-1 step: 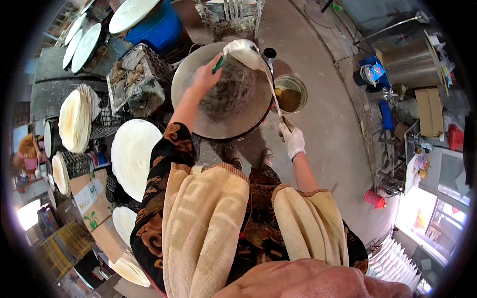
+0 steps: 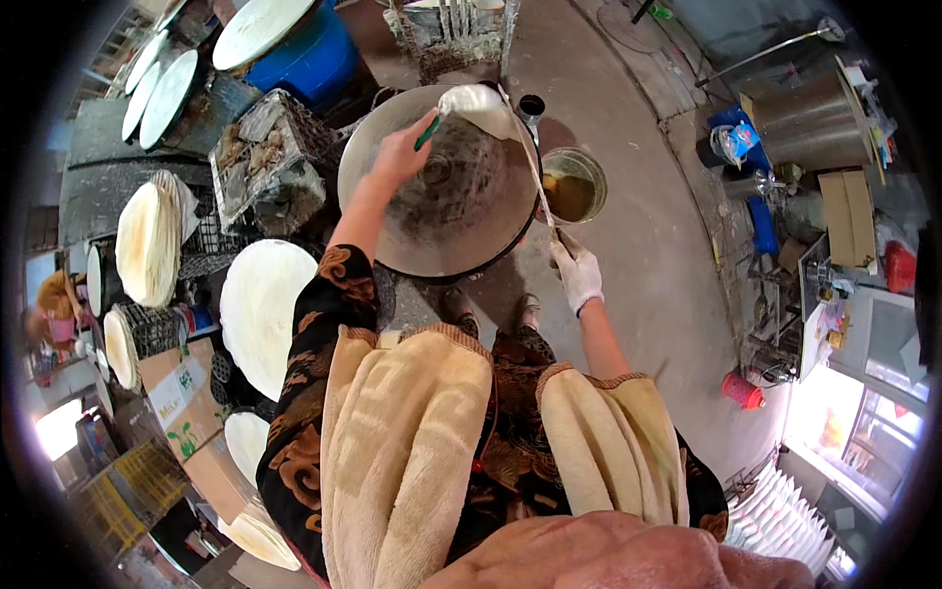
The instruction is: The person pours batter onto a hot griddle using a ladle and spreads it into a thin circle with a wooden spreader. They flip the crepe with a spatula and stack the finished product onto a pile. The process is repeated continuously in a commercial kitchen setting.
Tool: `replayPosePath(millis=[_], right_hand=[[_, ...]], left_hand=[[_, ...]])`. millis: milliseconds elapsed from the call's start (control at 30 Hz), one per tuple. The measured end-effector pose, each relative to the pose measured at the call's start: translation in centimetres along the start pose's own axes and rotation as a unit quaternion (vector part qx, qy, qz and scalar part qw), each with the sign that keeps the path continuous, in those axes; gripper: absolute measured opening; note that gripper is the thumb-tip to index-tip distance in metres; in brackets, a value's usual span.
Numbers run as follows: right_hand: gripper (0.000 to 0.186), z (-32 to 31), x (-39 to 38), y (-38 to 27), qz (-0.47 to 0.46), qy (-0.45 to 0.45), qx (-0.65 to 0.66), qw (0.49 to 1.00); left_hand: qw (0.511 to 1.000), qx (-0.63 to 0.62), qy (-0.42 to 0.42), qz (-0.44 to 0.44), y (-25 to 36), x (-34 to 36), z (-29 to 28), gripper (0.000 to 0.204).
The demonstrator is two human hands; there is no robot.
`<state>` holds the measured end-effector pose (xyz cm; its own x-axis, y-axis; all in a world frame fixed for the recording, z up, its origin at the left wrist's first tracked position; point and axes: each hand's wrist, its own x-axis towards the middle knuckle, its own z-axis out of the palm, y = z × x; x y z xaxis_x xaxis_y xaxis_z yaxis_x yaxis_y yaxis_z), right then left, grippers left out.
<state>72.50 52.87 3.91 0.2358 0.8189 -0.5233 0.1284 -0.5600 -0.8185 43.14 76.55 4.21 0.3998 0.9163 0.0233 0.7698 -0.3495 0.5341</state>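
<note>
Head | left hand (image 2: 397,157) grips green-handled scraper (image 2: 461,103) | right hand (image 2: 576,275) grips stick (image 2: 535,182)

Bucket (image 2: 573,183) just right of griddle (image 2: 446,211), crate (image 2: 265,157) left

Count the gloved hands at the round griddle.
1. Only the right hand wears a white glove; it holds a long thin stick at the round griddle edge. The left hand is bare, gripping a green-handled spreader.
</note>
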Motion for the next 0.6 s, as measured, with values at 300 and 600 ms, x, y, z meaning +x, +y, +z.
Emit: replayPosePath(millis=[300,600], right_hand=[[0.043,12.0,2.2,-7.2,0.027,-0.114,0.192,0.974],[0.049,6.2,0.3,-5.4,0.024,-0.035,0.101,0.994]], left_hand=[[0.986,0.158,0.037,0.042,-4.5,-3.0,-2.6,0.069],[0.98,0.177,0.003,-0.089,-5.7,-6.6,-4.3,0.072]])
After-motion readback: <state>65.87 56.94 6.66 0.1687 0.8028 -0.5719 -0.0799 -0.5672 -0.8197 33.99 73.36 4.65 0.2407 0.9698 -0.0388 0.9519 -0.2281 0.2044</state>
